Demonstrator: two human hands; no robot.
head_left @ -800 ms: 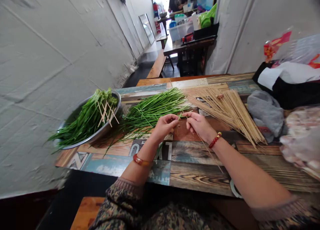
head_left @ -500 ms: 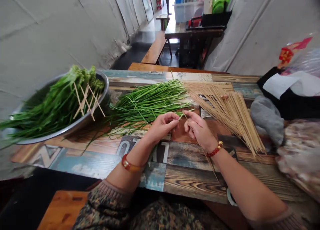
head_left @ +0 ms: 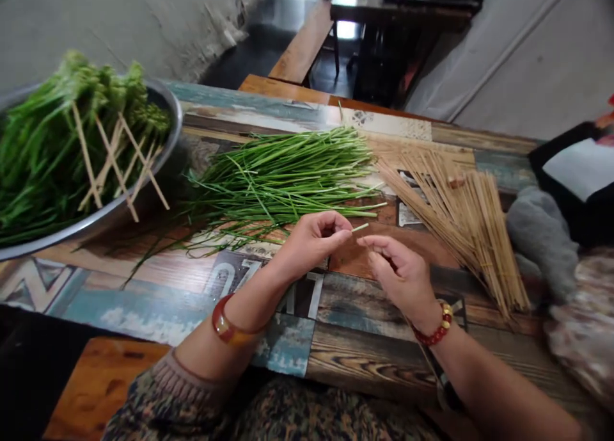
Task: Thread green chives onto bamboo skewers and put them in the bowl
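Observation:
My left hand [head_left: 319,236] is closed in a pinch on a thin green chive stalk [head_left: 361,227], whose pale cut end sticks out to the right past the fingertips. Just to its right, my right hand [head_left: 400,271] pinches a thin bamboo skewer [head_left: 426,352]; its tip shows by the forefinger and its other end runs back under the wrist. The stalk's end and the skewer's tip are close together, and I cannot tell if they touch. Behind both hands lies a loose pile of chives [head_left: 288,182]. Right of the pile, a fan of bamboo skewers [head_left: 484,236] rests on the table.
A metal basin [head_left: 176,118] at the left holds skewered greens [head_left: 110,95] with skewer ends poking over its rim. At the right are a grey cloth [head_left: 542,236], a clear plastic bag [head_left: 582,326] and a black box [head_left: 556,159]. A wooden bench [head_left: 304,41] stands beyond the patchwork-patterned table [head_left: 359,345].
My hands have drawn slightly apart, the right one moving right and down with the skewer. More of the stalk's end shows beyond my left fingertips. The view has tilted down and come closer.

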